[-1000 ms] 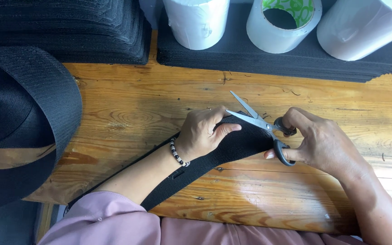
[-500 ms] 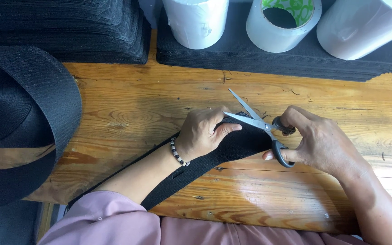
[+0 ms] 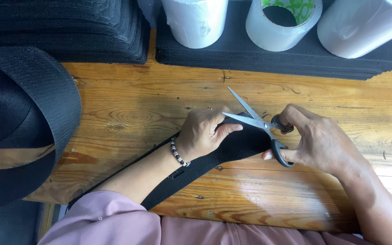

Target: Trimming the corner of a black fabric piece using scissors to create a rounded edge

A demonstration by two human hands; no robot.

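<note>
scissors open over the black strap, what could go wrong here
The left hand pins the strap right beside the open scissors, so its thumb could get nicked. The strap lies slanted across the table, so the cut may run crooked if it slips.
</note>
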